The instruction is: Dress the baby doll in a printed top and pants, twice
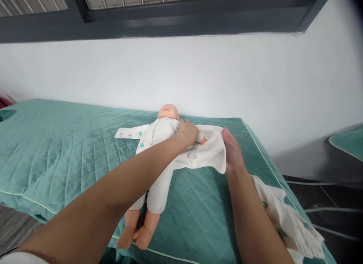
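Observation:
A baby doll [168, 112] lies on its back with a white cloth body and bare plastic feet. A white baby shirt [208, 154] with a printed pattern is partly on it, one sleeve [129, 133] stretched out to the left. My left hand [187, 132] is closed at the doll's shoulder, around its upper arm. The doll's small hand [203, 140] shows beyond my fingers, over the spread shirt. My right hand [232, 150] pinches the shirt's outer edge, thumb on top, and holds it out to the right; its other fingers are mostly hidden.
A green quilted mattress cover [70, 150] lies under the doll, against a white wall [181, 75]. Another patterned garment [283, 215] lies at the right edge, beside my right forearm. A dark window frame [170, 24] runs above, and green fabric [348, 141] appears at far right.

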`<state>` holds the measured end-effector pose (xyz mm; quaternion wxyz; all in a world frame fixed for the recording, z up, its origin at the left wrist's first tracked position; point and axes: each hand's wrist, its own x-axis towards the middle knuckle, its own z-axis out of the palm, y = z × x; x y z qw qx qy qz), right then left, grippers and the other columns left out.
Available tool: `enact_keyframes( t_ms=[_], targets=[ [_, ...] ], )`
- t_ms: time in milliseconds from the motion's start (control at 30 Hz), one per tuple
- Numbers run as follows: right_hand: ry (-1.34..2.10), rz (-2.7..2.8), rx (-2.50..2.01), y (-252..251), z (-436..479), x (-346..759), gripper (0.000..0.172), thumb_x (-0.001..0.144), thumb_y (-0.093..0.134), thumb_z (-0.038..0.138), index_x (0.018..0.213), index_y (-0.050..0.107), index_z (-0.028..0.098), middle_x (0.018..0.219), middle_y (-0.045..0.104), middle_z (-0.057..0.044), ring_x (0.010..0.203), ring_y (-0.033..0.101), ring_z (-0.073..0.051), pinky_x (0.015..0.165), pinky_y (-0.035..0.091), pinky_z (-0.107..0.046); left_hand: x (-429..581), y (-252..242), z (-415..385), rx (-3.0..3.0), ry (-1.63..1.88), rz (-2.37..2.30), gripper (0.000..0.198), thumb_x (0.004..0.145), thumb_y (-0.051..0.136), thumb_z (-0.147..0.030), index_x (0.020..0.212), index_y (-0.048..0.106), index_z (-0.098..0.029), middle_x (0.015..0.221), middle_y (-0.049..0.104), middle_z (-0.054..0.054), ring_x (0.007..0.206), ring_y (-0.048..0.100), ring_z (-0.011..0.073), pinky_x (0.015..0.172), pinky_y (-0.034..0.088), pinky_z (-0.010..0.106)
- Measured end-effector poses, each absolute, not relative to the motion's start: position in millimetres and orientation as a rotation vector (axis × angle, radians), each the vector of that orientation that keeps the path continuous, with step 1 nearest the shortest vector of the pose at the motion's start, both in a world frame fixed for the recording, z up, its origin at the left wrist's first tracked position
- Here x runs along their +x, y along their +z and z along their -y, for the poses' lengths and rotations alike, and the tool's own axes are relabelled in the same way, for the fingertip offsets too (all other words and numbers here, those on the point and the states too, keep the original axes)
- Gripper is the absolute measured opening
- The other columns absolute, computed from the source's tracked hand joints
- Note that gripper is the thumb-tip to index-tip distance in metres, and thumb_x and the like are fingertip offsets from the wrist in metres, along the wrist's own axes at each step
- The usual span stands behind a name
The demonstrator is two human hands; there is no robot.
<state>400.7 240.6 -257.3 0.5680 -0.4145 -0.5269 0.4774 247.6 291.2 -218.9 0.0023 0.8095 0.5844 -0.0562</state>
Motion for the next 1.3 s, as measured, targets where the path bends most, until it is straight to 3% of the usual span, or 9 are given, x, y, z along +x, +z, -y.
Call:
enact_keyframes(
  t_ms=[200,300,367,500,600,700,967,1200,1300],
  targets=[
    [1.508,1.22,-0.787,-262,-212,370,0.036,0.078,0.078,0.054,0.092,0.059,0.027,0.087,0.064,0.001,0.075,0.058,-0.018,0.068,0.05,-0.03,213,-195,-297,2.484,-0.181,-1.67,0.045,0.079,0.066,-0.021,0.123,0.07,-0.015,0.131,0.068,0.019,0.114,0.063,0.0335,0.097,0.046,0.042],
    [1.517,1.333,-0.746,-264,-208,359,0.028,0.08,0.079,0.046,0.092,0.063,0.026,0.093,0.061,0.001,0.081,0.056,-0.016,0.072,0.048,-0.027,188,-181,-301,2.435,-0.08,-1.562,0.034,0.092,0.05,-0.031,0.114,0.073,-0.018,0.119,0.074,0.012,0.098,0.068,0.0236,0.086,0.049,0.031],
    [1.466,1.439,-0.716,-266,-207,352,0.023,0.083,0.077,0.042,0.09,0.064,0.025,0.098,0.058,0.0,0.089,0.056,-0.016,0.08,0.049,-0.028,178,-176,-300,2.329,0.06,-1.504,0.043,0.098,0.038,-0.039,0.102,0.074,-0.017,0.11,0.076,0.009,0.095,0.068,0.0205,0.084,0.048,0.028],
    [1.377,1.61,-0.706,-271,-207,343,0.018,0.086,0.075,0.04,0.094,0.068,0.026,0.106,0.058,-0.002,0.1,0.058,-0.018,0.092,0.048,-0.031,181,-175,-290,2.245,0.058,-1.453,0.05,0.086,0.054,-0.063,0.088,0.07,-0.016,0.093,0.075,0.01,0.083,0.069,0.0239,0.074,0.047,0.031],
    [1.392,1.669,-0.723,-274,-208,343,0.016,0.088,0.074,0.039,0.099,0.071,0.028,0.119,0.061,-0.003,0.112,0.06,-0.019,0.102,0.045,-0.033,193,-180,-282,2.305,-0.003,-1.517,0.033,0.08,0.066,-0.047,0.089,0.068,-0.016,0.086,0.073,0.011,0.078,0.068,0.0256,0.068,0.046,0.033],
    [1.386,1.669,-0.729,-276,-208,347,0.015,0.088,0.075,0.039,0.101,0.072,0.03,0.137,0.06,-0.003,0.128,0.057,-0.022,0.111,0.041,-0.036,197,-186,-281,2.291,0.148,-1.674,0.017,0.084,0.059,-0.027,0.092,0.068,-0.015,0.094,0.074,0.012,0.083,0.069,0.0249,0.069,0.048,0.032],
    [1.161,1.874,-0.671,-272,-206,349,0.034,0.092,0.071,0.038,0.124,0.064,0.035,0.158,0.047,-0.003,0.151,0.037,-0.024,0.123,0.032,-0.047,163,-193,-283,2.232,0.531,-2.068,0.025,0.094,0.046,-0.022,0.107,0.067,-0.015,0.118,0.071,0.015,0.114,0.064,0.0307,0.089,0.052,0.04],
    [0.816,2.229,-0.839,-274,-208,355,0.089,0.078,0.083,0.049,0.154,0.041,0.034,0.17,0.026,-0.007,0.159,0.016,-0.031,0.128,0.017,-0.057,153,-207,-282,2.177,0.706,-2.093,0.037,0.089,0.046,-0.007,0.124,0.058,-0.012,0.124,0.066,0.019,0.115,0.063,0.0321,0.091,0.053,0.043],
    [0.665,2.297,-0.827,-280,-211,358,0.077,0.086,0.075,0.039,0.154,0.041,0.032,0.168,0.029,-0.008,0.157,0.021,-0.031,0.127,0.021,-0.057,146,-212,-288,2.112,0.891,-1.948,0.039,0.084,0.043,0.001,0.116,0.059,-0.016,0.122,0.067,0.015,0.113,0.065,0.0268,0.094,0.052,0.04]
  ],
)
